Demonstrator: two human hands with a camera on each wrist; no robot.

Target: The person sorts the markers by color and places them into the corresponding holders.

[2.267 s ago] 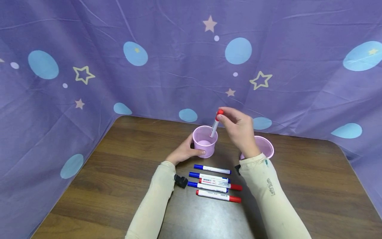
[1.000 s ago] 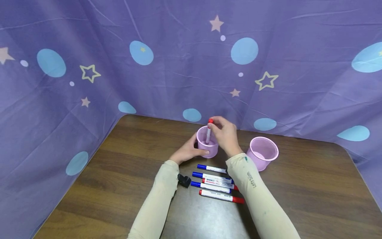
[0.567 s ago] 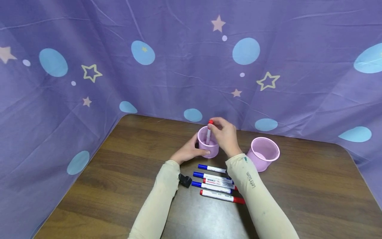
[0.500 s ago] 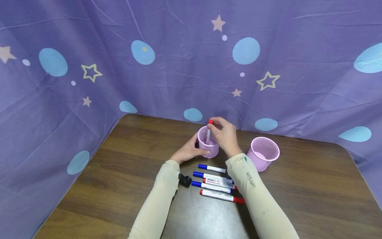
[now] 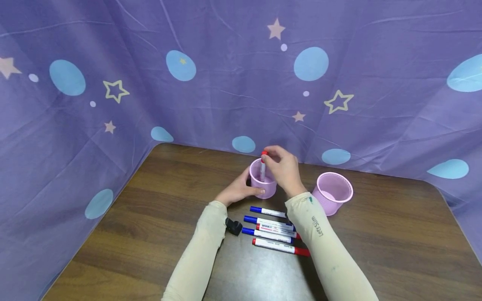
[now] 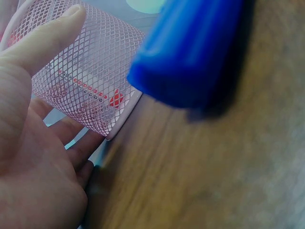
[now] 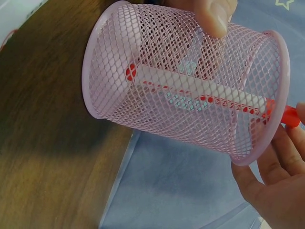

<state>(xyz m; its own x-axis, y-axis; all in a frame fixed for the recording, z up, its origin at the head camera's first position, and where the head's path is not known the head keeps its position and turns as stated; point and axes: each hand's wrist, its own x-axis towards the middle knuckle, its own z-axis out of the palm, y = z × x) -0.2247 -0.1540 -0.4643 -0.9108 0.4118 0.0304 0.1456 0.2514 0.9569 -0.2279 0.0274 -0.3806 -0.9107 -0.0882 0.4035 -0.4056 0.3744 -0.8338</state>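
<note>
A pink mesh pen cup [image 5: 265,190] stands on the table, and my left hand [image 5: 237,190] grips it round the side, thumb in front. Inside it a red-capped white marker [image 5: 262,170] stands nearly upright. My right hand [image 5: 284,167] pinches the marker's red cap at the cup's rim. Through the mesh in the right wrist view, the marker [image 7: 200,88] runs down to near the cup's base. The left wrist view shows my left thumb and fingers round the mesh cup [image 6: 90,71]. The palm of my right hand is hidden in the head view.
A second pink mesh cup [image 5: 333,194] stands to the right, behind the right forearm. In front of the hands lie several markers: blue ones such as the top blue marker [image 5: 267,211], and red ones such as the nearest red marker [image 5: 276,246]. A purple patterned cloth [image 5: 211,96] hangs behind the table.
My right hand has moved left and down, lowering the red marker into the cup. In the last half second the marker has tipped slightly more upright; the left hand keeps its hold.
</note>
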